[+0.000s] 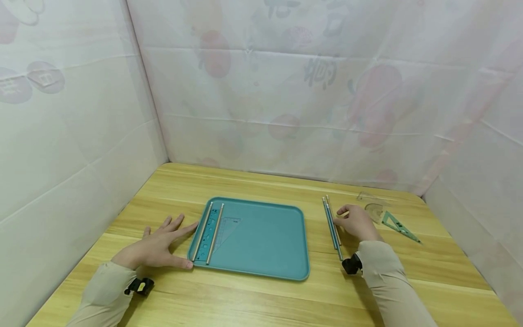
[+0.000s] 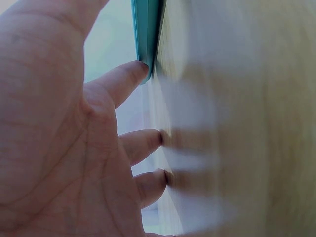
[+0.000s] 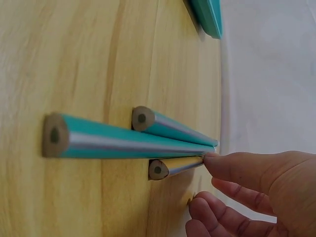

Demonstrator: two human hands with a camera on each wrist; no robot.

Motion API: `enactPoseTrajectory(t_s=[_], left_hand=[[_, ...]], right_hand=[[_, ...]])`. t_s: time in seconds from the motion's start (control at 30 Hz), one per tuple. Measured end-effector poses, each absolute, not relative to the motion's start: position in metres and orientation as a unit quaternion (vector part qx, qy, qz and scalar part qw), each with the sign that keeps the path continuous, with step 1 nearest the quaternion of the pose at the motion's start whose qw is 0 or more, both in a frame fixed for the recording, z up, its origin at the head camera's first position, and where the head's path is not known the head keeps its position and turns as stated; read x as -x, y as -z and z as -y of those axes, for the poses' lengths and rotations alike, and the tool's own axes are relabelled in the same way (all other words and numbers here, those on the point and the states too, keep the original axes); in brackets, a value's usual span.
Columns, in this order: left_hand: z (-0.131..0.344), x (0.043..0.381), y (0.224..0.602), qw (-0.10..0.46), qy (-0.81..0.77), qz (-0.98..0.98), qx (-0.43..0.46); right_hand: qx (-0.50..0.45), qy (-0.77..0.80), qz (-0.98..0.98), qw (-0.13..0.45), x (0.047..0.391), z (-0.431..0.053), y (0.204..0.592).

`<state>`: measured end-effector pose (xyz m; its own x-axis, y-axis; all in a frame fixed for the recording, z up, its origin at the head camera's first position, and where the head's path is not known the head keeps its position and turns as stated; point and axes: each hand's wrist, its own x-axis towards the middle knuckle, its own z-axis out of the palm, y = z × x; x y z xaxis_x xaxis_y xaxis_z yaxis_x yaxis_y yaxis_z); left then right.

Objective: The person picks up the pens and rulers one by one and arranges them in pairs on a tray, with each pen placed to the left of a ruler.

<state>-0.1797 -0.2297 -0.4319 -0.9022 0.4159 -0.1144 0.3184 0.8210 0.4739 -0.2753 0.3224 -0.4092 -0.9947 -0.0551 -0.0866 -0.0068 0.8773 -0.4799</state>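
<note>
As I look down from afar, a yellow wood-grain table (image 1: 253, 299) carries a smooth teal tray (image 1: 269, 238), my dial for the hours below. At nine o'clock the left hand (image 1: 157, 247) spreads wide, thumb and forefinger against the rim, probably steadying it, gripping nothing. At three, the right hand (image 1: 357, 222) has loosely bent fingers closed round nothing, its thumb tip touching the gold one of three pencils (image 1: 330, 224); the others are glossy teal, silver-striped, with blunt, dark-cored ends. They lie close alongside, perhaps to be within one reach. Towards the tray's nine, two gold pencils (image 1: 215, 234) flank a translucent blue stencil ruler (image 1: 209, 231), seemingly aligned with the rim; a clear set square (image 1: 229, 228) lies beside them. Beyond the right hand, near three, lie a green set square (image 1: 404, 230) and a clear, curved protractor (image 1: 373, 211).
</note>
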Motion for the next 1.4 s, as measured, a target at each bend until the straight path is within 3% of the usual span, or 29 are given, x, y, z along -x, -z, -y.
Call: enactPoseTrajectory(t_s=[1.4], left_hand=[[0.229,0.181,0.432,0.112,-0.219,-0.951,-0.186]], right_hand=[[-0.011,0.228,-0.970,0.083,0.279,-0.333,0.404]])
